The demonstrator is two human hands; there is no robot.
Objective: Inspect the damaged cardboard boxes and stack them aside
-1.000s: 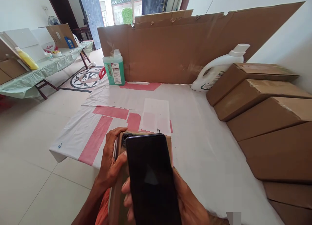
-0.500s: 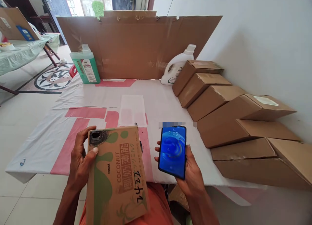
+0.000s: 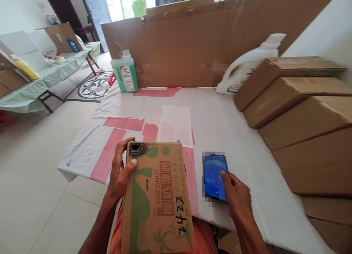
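Observation:
My left hand grips the left edge of a brown cardboard box, its thumb on the front face near a black-ringed hole in the upper corner. The box has green blotches, the word COCONUT and a handwritten 2422, and stands upright over my lap. My right hand holds a smartphone over the table's near side, thumb across the right edge of the lit blue screen. The fingers behind the phone are hidden. A gap separates phone and box.
A white and pink cloth covers the table. At the back stand a green liquid jug, a white handled bottle and a cardboard panel. Several cardboard boxes line the right side. Another table stands at far left.
My view has turned left, so the table and boxes sit further right in the picture. My right thumb has come onto the phone's screen edge, and the clock digits no longer show.

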